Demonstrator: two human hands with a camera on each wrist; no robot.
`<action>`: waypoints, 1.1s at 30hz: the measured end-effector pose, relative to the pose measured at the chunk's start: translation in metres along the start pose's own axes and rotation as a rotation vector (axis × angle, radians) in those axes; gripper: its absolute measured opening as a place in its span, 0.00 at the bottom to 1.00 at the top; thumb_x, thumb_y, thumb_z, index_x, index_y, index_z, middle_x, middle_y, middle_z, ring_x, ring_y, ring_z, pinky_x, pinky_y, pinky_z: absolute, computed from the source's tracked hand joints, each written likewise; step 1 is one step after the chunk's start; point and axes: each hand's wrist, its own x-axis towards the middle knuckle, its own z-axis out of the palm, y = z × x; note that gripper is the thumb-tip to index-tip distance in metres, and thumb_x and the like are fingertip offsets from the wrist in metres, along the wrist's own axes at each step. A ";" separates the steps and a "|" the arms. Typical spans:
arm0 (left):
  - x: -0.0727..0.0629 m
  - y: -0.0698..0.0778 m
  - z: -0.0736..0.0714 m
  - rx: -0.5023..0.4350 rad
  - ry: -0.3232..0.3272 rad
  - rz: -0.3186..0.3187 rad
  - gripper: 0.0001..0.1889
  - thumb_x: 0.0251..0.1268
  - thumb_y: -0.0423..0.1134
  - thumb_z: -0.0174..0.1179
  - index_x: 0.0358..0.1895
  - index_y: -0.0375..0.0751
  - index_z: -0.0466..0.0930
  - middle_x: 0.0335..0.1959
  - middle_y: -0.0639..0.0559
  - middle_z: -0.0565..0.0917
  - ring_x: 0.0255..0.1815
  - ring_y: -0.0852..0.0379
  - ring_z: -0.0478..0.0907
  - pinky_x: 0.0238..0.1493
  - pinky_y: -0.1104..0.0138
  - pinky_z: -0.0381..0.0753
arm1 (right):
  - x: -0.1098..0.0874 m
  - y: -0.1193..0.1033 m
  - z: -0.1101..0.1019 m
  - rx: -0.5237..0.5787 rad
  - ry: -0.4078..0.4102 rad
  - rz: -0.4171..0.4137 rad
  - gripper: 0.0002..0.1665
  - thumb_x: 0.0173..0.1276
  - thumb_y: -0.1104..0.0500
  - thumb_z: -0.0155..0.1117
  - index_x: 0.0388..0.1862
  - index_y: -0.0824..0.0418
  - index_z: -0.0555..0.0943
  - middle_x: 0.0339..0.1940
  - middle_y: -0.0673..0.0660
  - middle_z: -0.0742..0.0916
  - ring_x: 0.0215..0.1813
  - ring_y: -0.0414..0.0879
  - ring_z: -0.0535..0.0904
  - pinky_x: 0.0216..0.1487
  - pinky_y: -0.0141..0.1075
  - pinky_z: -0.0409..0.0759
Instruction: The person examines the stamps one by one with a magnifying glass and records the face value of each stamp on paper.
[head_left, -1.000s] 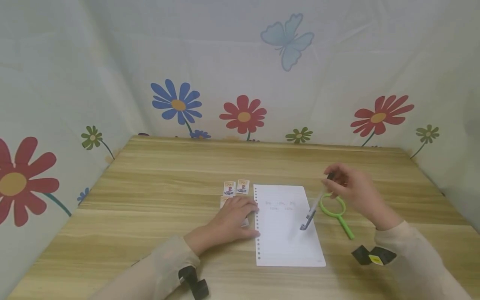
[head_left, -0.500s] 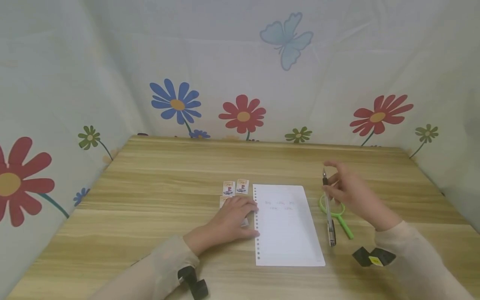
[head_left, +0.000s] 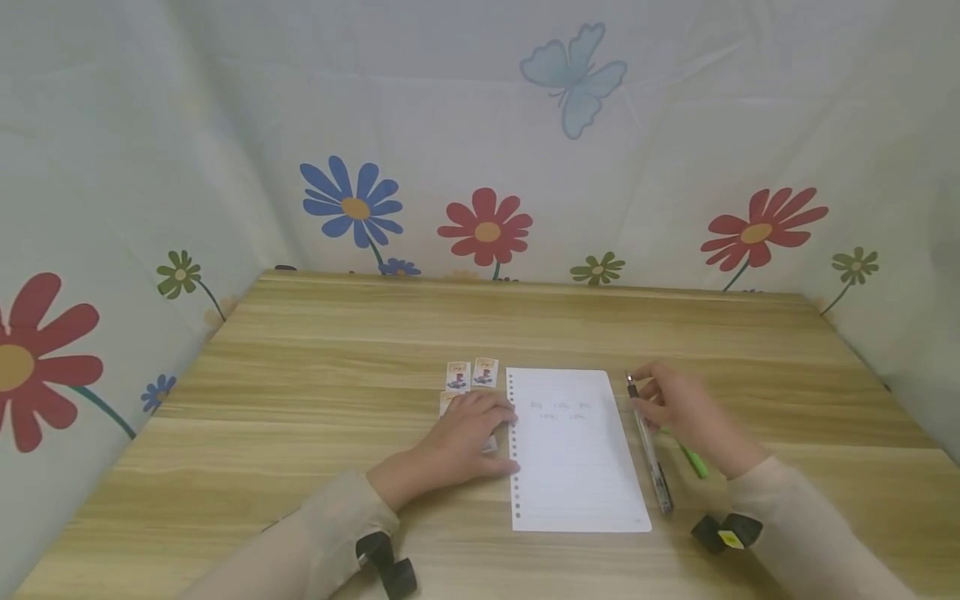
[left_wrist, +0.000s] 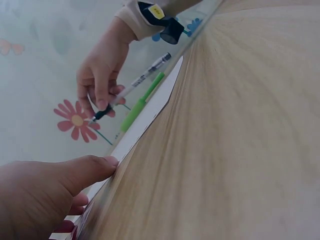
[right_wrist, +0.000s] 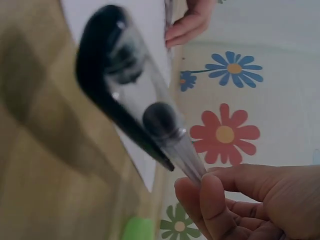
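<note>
Between thumb and fingers, my right hand point(head_left: 686, 412) pinches a clear pen point(head_left: 649, 454) with a dark grip, just right of the paper. Its tip points away and its clip end comes toward me; the clip point(right_wrist: 97, 70) looms large in the right wrist view. A white sheet of loose-leaf paper point(head_left: 573, 475) lies on the table, with holes down its left side and faint handwriting near the top. My left hand point(head_left: 457, 442) rests across that holed edge, fingers bent loosely, thumb point(left_wrist: 97, 170) touching it. Small picture cards point(head_left: 458, 377) lie beside and partly under this hand.
A green magnifying glass lies right of the paper; its handle point(head_left: 694, 461) shows while my right hand hides most of the ring. The wooden table point(head_left: 337, 358) ends at a flower-printed cloth point(head_left: 420, 125) at the back and sides.
The pen first swings from over the paper to over the magnifying glass. My right hand then moves left and toward me, bringing the pen alongside the paper's right edge. My left hand stays put.
</note>
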 end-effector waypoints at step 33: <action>-0.003 0.008 0.001 0.161 -0.025 0.032 0.32 0.55 0.62 0.62 0.59 0.46 0.76 0.63 0.52 0.75 0.69 0.51 0.66 0.73 0.53 0.60 | 0.002 0.007 0.026 -0.119 -0.066 0.123 0.18 0.64 0.66 0.62 0.52 0.70 0.73 0.30 0.59 0.86 0.22 0.42 0.78 0.25 0.33 0.77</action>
